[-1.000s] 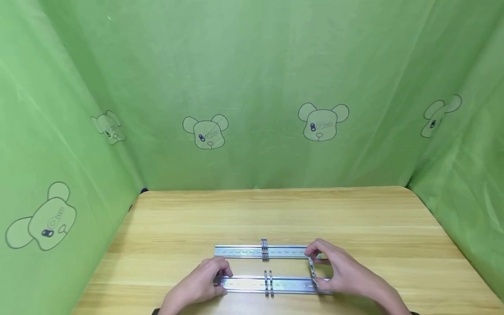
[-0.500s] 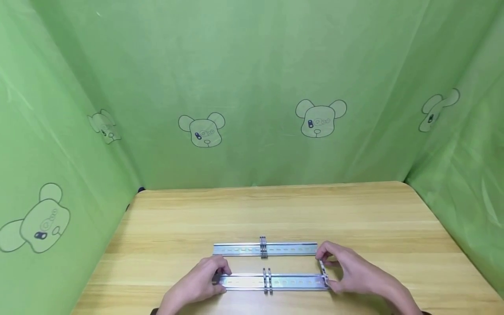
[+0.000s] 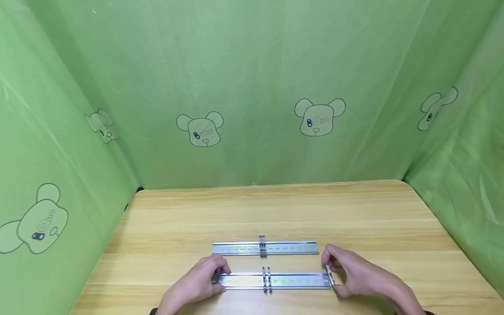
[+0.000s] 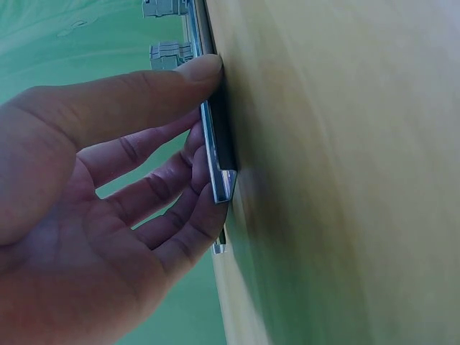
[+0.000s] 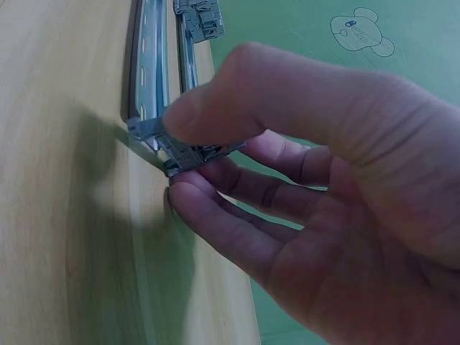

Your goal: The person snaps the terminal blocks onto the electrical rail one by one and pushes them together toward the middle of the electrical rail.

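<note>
Two slotted metal DIN rails lie parallel on the wooden table. My left hand [image 3: 202, 280] grips the left end of the near rail [image 3: 301, 281]; in the left wrist view the thumb and fingers pinch the rail's edges [image 4: 210, 154]. Near that rail's middle sit two narrow grey terminal blocks [image 3: 264, 280], slightly apart. At its right end my right hand [image 3: 352, 273] pinches another grey terminal block [image 3: 330, 275] between thumb and fingers. In the right wrist view this block [image 5: 183, 152] is tilted across the rail end; whether it touches the rail is unclear.
Behind lies the far rail [image 3: 291, 248], bearing a tight group of terminal blocks [image 3: 262, 246] near its middle. Green cloth walls [image 3: 252, 166] with printed bear heads enclose the wooden table [image 3: 173, 214] at the back and sides.
My right hand has moved rightward with the terminal block, from over the near rail to its right end. My left hand keeps its grip; the head view has shifted slightly.
</note>
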`<state>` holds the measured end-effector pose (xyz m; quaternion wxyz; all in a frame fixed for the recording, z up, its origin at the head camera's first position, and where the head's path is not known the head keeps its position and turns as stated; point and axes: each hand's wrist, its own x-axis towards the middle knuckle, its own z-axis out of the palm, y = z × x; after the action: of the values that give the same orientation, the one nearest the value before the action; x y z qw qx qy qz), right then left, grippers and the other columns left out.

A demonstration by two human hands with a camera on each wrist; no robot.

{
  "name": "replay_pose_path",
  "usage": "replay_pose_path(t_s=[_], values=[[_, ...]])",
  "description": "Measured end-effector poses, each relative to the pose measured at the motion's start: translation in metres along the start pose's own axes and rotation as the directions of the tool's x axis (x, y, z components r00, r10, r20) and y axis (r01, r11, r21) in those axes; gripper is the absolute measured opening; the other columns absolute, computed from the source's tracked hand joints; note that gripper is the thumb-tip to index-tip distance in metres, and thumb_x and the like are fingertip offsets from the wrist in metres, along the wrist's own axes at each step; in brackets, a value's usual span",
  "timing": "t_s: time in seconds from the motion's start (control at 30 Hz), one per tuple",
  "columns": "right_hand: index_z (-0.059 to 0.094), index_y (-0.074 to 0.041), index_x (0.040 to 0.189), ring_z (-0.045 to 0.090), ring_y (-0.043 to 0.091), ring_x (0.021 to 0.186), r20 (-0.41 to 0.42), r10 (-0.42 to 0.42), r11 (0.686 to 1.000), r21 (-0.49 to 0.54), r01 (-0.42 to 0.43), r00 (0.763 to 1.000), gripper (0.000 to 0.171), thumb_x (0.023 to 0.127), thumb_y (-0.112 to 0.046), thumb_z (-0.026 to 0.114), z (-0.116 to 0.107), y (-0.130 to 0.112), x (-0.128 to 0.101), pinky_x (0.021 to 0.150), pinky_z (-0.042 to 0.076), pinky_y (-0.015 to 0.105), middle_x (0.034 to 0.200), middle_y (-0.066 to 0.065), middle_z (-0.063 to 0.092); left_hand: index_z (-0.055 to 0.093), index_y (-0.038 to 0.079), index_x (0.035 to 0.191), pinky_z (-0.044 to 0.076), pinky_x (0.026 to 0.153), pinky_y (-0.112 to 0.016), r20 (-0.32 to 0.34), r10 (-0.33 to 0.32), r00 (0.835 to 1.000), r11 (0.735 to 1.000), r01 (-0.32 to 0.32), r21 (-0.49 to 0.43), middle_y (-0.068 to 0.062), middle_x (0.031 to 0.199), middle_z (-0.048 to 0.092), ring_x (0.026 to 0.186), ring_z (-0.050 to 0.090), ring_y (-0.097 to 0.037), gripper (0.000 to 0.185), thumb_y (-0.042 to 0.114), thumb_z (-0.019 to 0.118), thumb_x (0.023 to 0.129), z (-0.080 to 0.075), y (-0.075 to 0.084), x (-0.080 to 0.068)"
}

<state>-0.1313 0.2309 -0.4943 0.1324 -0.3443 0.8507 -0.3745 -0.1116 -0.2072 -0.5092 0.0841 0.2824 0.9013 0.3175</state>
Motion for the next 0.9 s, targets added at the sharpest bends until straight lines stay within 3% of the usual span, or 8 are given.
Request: replay_pose_path(t_s=[0.43, 0.7, 0.9], values=[[0.051, -0.012, 0.106, 0.062, 0.015, 0.1, 0.007, -0.036, 0.999, 0.021, 0.035, 0.999, 0.055, 0.066, 0.001, 0.086, 0.003, -0.001, -0.002, 0.086, 0.057, 0.029, 0.106, 0.001, 0.06, 0.069, 0.013, 0.097, 0.051, 0.078, -0.025, 0.001, -0.005, 1.0, 1.0, 0.005, -0.005, 0.011, 0.094, 0.061, 0.085, 0.055, -0.005, 0.031, 0.007, 0.089, 0.075, -0.001, 0.002, -0.001], [0.051, -0.013, 0.107, 0.062, 0.015, 0.094, -0.027, -0.132, 0.991, 0.031, 0.133, 0.991, 0.056, 0.067, 0.003, 0.087, 0.014, -0.004, 0.009, 0.083, 0.056, 0.029, 0.101, -0.001, 0.06, 0.069, 0.015, 0.097, 0.052, 0.08, -0.026, 0.003, -0.014, 1.0, 1.0, 0.014, 0.003, 0.013, 0.095, 0.06, 0.086, 0.056, -0.005, 0.03, 0.008, 0.088, 0.075, -0.002, 0.005, -0.001], [0.052, -0.012, 0.108, 0.062, 0.014, 0.094, -0.023, -0.114, 0.991, 0.071, 0.115, 0.993, 0.056, 0.066, 0.006, 0.084, 0.023, -0.011, 0.017, 0.08, 0.058, 0.03, 0.102, 0.0, 0.061, 0.069, 0.015, 0.098, 0.051, 0.08, -0.027, 0.004, -0.008, 1.0, 1.0, 0.008, 0.009, 0.013, 0.095, 0.061, 0.087, 0.056, -0.006, 0.03, 0.008, 0.088, 0.075, -0.002, 0.004, -0.001]])
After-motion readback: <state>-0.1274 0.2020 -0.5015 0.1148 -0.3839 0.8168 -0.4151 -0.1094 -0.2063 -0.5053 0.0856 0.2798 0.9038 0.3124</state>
